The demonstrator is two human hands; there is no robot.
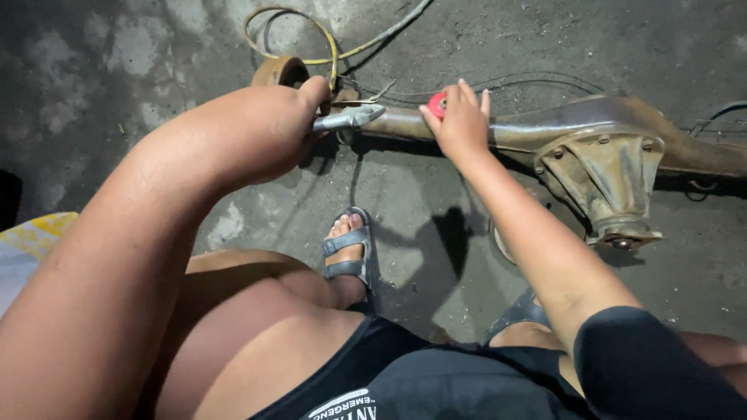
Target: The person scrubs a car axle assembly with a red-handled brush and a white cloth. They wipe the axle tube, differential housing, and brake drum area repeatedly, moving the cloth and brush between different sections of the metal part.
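A rusty rear axle housing (545, 128) lies across the concrete floor, its differential flange (607, 175) facing me. My left hand (288, 117) is closed around a silvery metal tool (350, 117) whose tip points at the axle tube. My right hand (461, 120) rests on the tube with fingers spread, touching a small red round piece (438, 103); whether it grips it is unclear. The axle's left end carries a round hub (278, 71).
A yellow hose (327, 43) and thin dark cables (513, 82) loop on the floor behind the axle. My sandalled foot (348, 245) stands on the concrete below the tube. A pale patterned cloth (31, 241) lies at the left edge.
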